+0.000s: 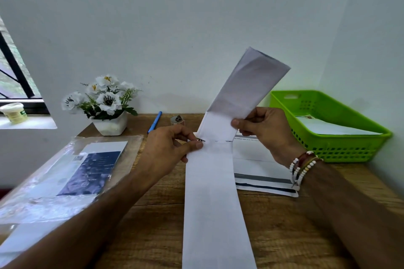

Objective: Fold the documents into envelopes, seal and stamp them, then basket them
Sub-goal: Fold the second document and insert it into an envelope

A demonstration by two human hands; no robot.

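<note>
Folded document [247, 85] stands with its lower end in the long envelope [214, 203] above the tabletop [284, 225]. We pinch it with our right hand [266, 131], and our left hand [172, 148] pinches the envelope's mouth. We see a flat white letter [328, 129] in the green basket [341, 148].

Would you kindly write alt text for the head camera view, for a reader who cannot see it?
A person's right hand holds a folded document at the mouth of a long white envelope, which the left hand pinches, over a wooden desk. A green basket with mail in it sits at the right.
</note>
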